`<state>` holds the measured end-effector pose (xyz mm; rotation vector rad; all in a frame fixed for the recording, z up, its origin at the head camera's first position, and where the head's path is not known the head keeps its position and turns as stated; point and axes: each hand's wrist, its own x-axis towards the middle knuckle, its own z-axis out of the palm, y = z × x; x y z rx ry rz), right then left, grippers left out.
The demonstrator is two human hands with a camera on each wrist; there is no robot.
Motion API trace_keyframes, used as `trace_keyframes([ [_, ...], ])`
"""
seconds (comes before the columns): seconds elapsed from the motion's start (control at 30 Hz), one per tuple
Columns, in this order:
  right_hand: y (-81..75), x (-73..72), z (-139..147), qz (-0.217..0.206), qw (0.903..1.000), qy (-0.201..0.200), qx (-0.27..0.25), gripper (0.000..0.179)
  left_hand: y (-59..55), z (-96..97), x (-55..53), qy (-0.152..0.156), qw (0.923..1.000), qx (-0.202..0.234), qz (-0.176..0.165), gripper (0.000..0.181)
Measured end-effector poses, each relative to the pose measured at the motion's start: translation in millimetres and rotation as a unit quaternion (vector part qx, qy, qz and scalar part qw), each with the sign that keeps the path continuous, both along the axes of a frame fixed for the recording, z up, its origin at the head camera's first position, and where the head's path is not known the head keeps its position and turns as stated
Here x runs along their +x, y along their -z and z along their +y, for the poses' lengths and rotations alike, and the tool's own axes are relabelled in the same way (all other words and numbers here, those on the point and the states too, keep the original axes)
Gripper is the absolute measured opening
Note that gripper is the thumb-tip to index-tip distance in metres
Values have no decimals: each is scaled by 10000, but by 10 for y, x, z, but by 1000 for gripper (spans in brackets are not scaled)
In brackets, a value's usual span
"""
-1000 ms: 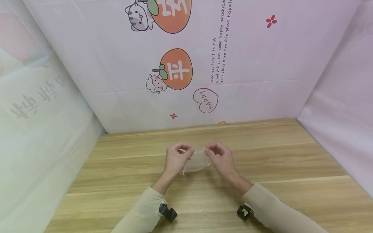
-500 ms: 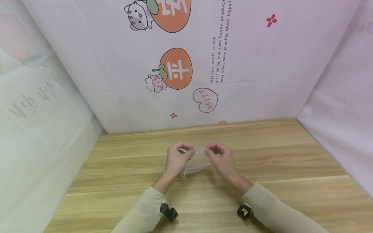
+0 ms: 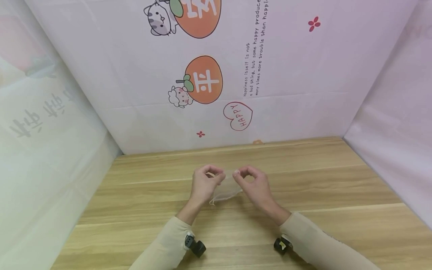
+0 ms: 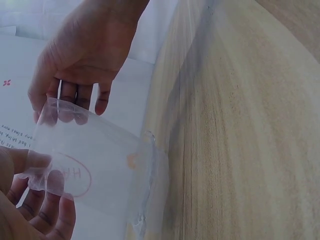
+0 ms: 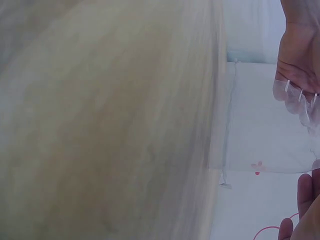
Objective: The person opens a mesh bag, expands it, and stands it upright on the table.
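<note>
The left hand (image 3: 204, 186) and right hand (image 3: 255, 187) pinch a faint, clear bag (image 3: 227, 190) in their fingers (image 3: 213, 168), its gripped corners hidden, while the far wall (image 3: 290, 75) reads "HAPPY".

Bag (image 4: 107, 162) of seemingly smooth plastic

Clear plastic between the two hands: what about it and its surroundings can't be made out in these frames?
Left hand: left wrist view, cut off by the left and bottom edges.
Right hand: right wrist view, cut off by the right and bottom edges.
Clear plastic: left wrist view, part runs past the bottom edge.
Pale strands: head view, too small to identify.
Printed lines: head view, cut off by the top edge.
</note>
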<state>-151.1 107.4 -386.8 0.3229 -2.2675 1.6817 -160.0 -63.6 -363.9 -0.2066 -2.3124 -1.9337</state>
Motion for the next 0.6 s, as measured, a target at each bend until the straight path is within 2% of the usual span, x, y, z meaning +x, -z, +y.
trace_keyframes([
  [0.2, 247, -159, 27, 32, 9999, 125, 12, 9, 4, 3, -2, -54, 10000, 14, -24, 9],
  [0.27, 286, -187, 40, 51, 9999, 130, 29, 9, 12, 5, -5, -70, 10000, 56, -28, 9],
  [0.6, 293, -220, 75, 201, 9997, 87, 142, 9, 5, 16, 5, -132, 9999, 47, 55, 8],
])
